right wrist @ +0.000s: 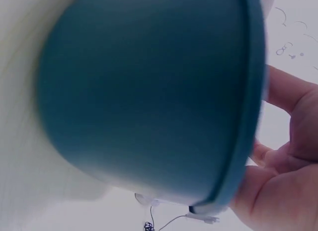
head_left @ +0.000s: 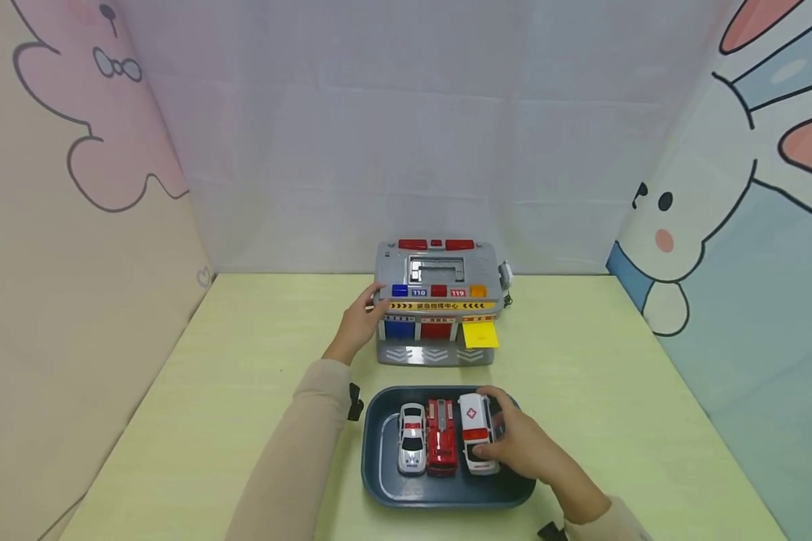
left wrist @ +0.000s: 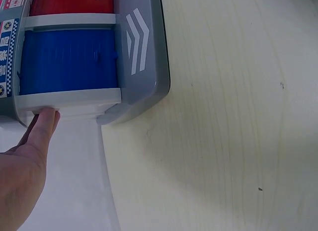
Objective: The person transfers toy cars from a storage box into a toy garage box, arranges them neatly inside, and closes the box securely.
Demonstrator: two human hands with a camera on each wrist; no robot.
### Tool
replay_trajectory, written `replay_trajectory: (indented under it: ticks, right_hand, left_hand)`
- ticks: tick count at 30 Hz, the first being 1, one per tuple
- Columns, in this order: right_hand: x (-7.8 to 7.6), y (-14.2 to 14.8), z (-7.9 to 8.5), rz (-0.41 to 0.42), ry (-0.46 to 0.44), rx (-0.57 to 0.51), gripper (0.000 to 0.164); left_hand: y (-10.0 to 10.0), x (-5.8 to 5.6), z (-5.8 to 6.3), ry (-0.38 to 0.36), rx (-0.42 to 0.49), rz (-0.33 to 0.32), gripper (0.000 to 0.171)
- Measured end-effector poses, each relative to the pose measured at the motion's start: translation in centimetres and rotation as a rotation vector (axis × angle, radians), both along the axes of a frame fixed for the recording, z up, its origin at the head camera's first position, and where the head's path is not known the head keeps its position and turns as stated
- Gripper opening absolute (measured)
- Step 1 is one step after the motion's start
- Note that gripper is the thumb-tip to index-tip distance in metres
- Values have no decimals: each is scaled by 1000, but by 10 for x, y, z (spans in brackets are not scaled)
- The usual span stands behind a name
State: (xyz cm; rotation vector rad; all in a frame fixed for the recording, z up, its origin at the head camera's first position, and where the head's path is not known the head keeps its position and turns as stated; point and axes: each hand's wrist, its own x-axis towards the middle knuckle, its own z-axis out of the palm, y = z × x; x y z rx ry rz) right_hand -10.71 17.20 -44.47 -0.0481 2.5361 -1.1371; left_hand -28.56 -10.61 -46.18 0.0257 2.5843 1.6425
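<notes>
A white toy ambulance (head_left: pixel 474 418) with a red cross on its roof lies at the right in the dark blue-green tray (head_left: pixel 419 494). My right hand (head_left: pixel 524 443) grips it across its length, thumb at one end and fingers at the other. In the right wrist view the tray's wall (right wrist: pixel 149 92) hides the ambulance. My left hand (head_left: pixel 356 329) rests against the left side of a grey toy emergency station (head_left: pixel 392 263), its fingers (left wrist: pixel 45 124) fairly straight on the side wall. The station's yellow door (head_left: pixel 480 335) is swung up; the blue door (left wrist: pixel 69 62) and red door (head_left: pixel 436 330) are down.
A silver-white toy police car (head_left: pixel 412 443) and a red toy fire truck (head_left: pixel 441 439) lie beside the ambulance in the tray. A small grey handset (head_left: pixel 506 275) hangs on the station's right side. The backdrop (head_left: pixel 406 150) stands right behind the station.
</notes>
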Motion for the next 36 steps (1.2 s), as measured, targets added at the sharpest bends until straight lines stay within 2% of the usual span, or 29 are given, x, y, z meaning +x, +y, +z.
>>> replay_trajectory:
  ticks: [17, 27, 36]
  right_hand:
    - [1, 15, 28, -53, -7, -92, 88]
    - [-2, 25, 35, -73, -24, -134, 91]
    - [-8, 34, 36, -92, -39, -163, 90]
  left_hand:
    - [-2, -2, 4, 5, 5, -22, 50]
    - [-1, 3, 2, -13, 6, -16, 50]
    - [0, 2, 1, -7, 13, -13, 50]
